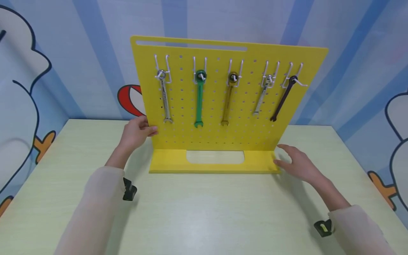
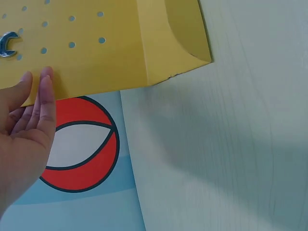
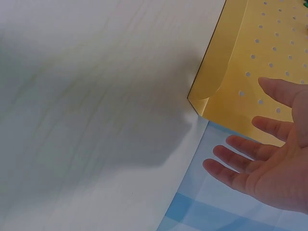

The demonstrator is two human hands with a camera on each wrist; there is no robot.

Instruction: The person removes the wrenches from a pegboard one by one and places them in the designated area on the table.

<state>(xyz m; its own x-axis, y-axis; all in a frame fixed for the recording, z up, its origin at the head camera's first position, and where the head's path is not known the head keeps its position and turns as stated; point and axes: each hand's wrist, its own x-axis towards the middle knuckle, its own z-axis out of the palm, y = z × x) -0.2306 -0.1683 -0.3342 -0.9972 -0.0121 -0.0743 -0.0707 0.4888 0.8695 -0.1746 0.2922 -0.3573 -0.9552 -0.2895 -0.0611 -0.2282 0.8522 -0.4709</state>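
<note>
Pale, loose sleeves (image 1: 87, 212) nearest the lens, one at each lower side, a small black fitting (image 1: 129, 190) at each cuff. Yellow perforated pegboard (image 1: 208, 137) stands toward the back of the counter, between the two hands, its flat yellow foot (image 1: 167, 161) pointing toward the person and cut with a wide rounded opening; long narrow slot near the top edge. Left hand (image 1: 136, 131) grips the board's left edge low down, thumb over the front face; how far the other fingers reach behind, cannot tell. Right hand (image 1: 299, 163) open, fingers spread and relaxed, by the lower right corner; contact with the edge unclear. Five wrenches hang from pale metal hooks (image 1: 157, 62), open ends downward. Left to right: long silver wrench (image 1: 164, 95), green wrench (image 1: 199, 99), brass-coloured wrench (image 1: 228, 102), shorter silver wrench (image 1: 260, 99), dark, near-black wrench (image 1: 283, 99). Last two slant, lower ends leftward. Underneath, pale wood-grained counter (image 1: 197, 212), soft shadows below both arms. Behind, blue striped backdrop (image 1: 210, 21); white cartoon figures (image 1: 16, 102) with orange feet at either side, and a black-outlined red-and-white shape (image 1: 124, 99) partly hidden by the board's left edge.
</note>
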